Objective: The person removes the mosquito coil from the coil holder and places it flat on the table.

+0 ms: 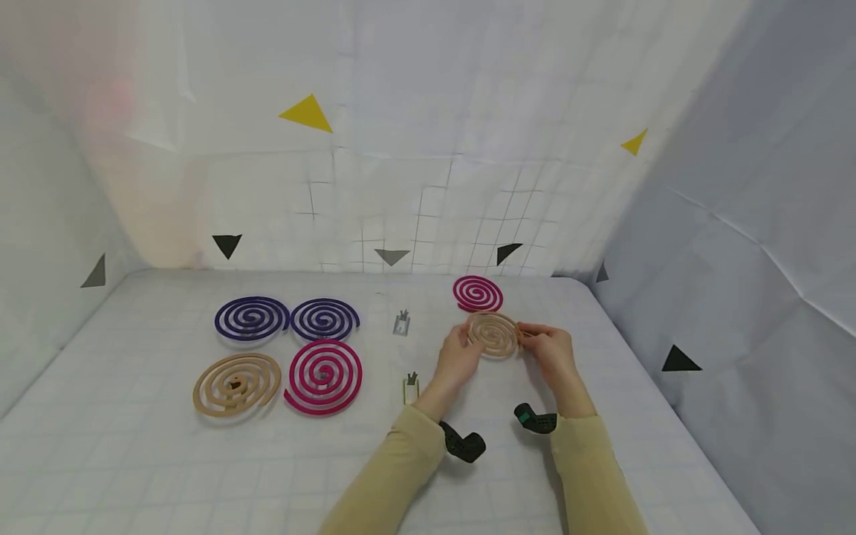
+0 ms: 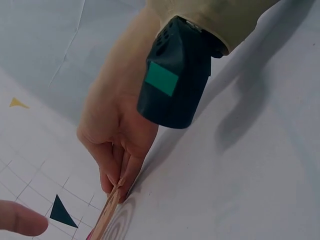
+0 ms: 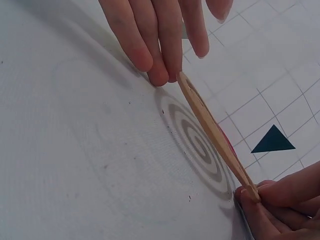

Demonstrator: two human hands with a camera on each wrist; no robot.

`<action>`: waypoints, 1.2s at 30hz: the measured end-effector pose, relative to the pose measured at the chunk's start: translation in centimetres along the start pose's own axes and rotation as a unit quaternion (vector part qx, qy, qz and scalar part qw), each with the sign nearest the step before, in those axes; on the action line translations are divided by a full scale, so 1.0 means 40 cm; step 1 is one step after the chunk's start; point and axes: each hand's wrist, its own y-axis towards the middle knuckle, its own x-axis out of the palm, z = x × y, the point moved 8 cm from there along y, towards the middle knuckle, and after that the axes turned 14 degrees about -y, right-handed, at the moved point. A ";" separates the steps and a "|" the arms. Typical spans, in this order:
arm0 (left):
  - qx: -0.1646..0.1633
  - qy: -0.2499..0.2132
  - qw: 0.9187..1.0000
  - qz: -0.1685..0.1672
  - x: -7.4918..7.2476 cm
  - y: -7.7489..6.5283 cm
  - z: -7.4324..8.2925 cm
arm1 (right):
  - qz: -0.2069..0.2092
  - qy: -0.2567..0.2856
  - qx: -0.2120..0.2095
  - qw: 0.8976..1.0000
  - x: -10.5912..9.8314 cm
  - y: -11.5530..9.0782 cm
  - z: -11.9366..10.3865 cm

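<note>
A tan mosquito coil (image 1: pixel 493 334) is held tilted just above the white table, its spiral shadow below it. My left hand (image 1: pixel 458 360) holds the coil's left edge, thumb over the near face. Its fingers (image 3: pixel 167 50) look nearly straight in the right wrist view. With thumb and fingertips, my right hand (image 1: pixel 551 358) pinches the right edge, where a tan end sticks out. Seen edge-on in the right wrist view, the coil (image 3: pixel 212 132) looks thick, perhaps layered. A magenta coil (image 1: pixel 478 293) lies just behind it.
On the left lie two dark purple coils (image 1: pixel 252 318), another tan coil (image 1: pixel 237 383) and another magenta coil (image 1: pixel 324 377). Two small metal stands (image 1: pixel 401 324) are left of my hands. Pale walls with triangle markers (image 1: pixel 228 245) enclose the table (image 1: pixel 134 446).
</note>
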 end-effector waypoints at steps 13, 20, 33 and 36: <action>-0.029 -0.055 0.998 -0.021 0.009 0.002 -0.013 | -0.001 -0.005 0.012 1.000 0.001 -0.011 -0.004; -0.042 -0.067 0.997 -0.019 0.006 0.006 -0.021 | 0.015 0.001 0.012 1.000 0.003 -0.009 -0.007; -0.044 -0.078 0.996 -0.017 0.004 0.007 -0.023 | 0.044 -0.022 -0.004 0.999 0.015 -0.014 -0.027; -0.046 -0.078 0.996 -0.016 0.004 0.006 -0.022 | 0.044 -0.023 -0.003 0.999 0.015 -0.016 -0.029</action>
